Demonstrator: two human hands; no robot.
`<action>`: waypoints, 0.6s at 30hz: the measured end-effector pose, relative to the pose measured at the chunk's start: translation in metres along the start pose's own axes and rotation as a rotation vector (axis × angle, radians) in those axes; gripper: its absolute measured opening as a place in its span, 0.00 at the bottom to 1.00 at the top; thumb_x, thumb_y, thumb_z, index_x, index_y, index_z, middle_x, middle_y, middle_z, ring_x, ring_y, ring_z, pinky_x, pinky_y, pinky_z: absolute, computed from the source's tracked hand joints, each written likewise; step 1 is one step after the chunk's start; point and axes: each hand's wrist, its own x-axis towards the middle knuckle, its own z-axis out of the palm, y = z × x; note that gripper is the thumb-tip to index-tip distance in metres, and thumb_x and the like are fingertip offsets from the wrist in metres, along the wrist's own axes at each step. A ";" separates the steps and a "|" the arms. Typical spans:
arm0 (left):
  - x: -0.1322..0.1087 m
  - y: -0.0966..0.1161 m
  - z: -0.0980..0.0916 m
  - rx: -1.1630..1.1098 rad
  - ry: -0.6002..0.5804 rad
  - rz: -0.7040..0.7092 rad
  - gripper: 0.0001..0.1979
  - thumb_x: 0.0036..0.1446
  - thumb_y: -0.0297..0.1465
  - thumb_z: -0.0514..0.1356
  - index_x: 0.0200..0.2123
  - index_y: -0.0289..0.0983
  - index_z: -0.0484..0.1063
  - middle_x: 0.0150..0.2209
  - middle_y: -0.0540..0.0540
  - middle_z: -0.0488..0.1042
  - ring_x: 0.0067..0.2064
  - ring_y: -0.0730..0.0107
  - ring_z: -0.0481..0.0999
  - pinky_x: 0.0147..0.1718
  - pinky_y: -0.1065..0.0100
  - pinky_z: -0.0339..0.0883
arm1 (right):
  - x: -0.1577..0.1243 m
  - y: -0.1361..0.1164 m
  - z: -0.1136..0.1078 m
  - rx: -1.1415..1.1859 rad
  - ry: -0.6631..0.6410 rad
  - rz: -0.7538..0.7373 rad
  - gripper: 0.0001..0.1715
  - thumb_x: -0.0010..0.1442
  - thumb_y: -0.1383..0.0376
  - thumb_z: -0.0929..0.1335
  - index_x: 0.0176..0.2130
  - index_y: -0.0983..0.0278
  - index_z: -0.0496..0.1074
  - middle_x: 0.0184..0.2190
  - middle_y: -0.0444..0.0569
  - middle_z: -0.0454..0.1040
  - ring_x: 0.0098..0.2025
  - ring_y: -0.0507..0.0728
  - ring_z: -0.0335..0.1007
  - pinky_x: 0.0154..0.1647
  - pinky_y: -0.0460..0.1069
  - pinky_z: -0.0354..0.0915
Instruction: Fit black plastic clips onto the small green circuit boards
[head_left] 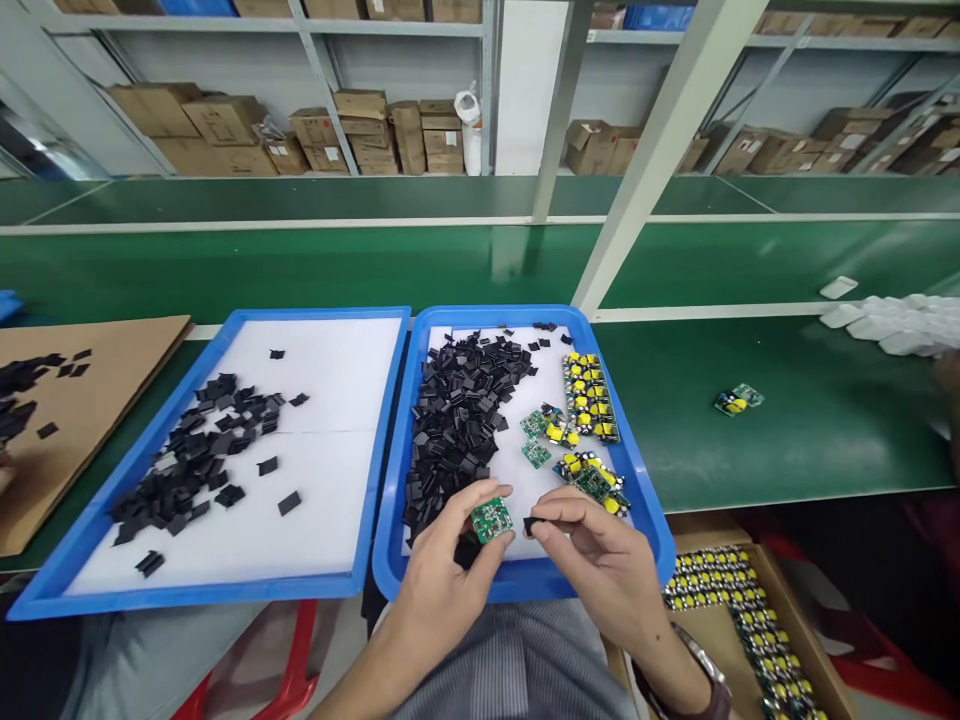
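Note:
A small green circuit board (492, 520) is held by its edges between the thumb and fingers of my left hand (454, 555). Just to its right, my right hand (592, 550) pinches a small black piece (531, 525), apart from the board. Both hands are over the front of a blue-rimmed tray (656, 515). A big heap of black pieces (457, 420) covers the tray's left side. On its right lie loose boards (535, 453), a jumbled group of boards with yellow parts (592, 480) and a neat block of such boards (590, 397).
To the left stands a second blue tray (360, 580) with scattered black pieces (202, 450). Beyond it is a cardboard sheet (112, 420), another person's hand (6, 470) at its edge. A carton (705, 635) of boards sits lower right. A slanted white post (660, 130) rises behind.

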 end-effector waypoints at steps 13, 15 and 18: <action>-0.001 0.000 0.002 -0.135 0.034 0.116 0.20 0.65 0.24 0.64 0.56 0.49 0.70 0.56 0.49 0.78 0.57 0.66 0.81 0.56 0.67 0.78 | -0.002 0.010 0.008 -0.041 0.025 -0.024 0.12 0.66 0.72 0.72 0.45 0.55 0.81 0.40 0.47 0.79 0.44 0.55 0.77 0.45 0.49 0.74; -0.001 0.000 0.002 -0.087 0.010 0.127 0.18 0.66 0.24 0.63 0.55 0.48 0.72 0.56 0.48 0.78 0.57 0.66 0.81 0.56 0.66 0.78 | -0.004 0.009 0.010 -0.054 -0.002 -0.015 0.12 0.67 0.71 0.72 0.45 0.55 0.81 0.39 0.47 0.79 0.43 0.55 0.77 0.45 0.50 0.74; -0.002 0.001 0.001 -0.087 -0.025 0.109 0.22 0.66 0.24 0.63 0.60 0.49 0.70 0.58 0.47 0.79 0.58 0.65 0.81 0.58 0.64 0.77 | -0.005 0.008 0.012 -0.069 0.009 0.008 0.10 0.67 0.71 0.72 0.43 0.57 0.80 0.38 0.47 0.79 0.40 0.56 0.77 0.42 0.50 0.73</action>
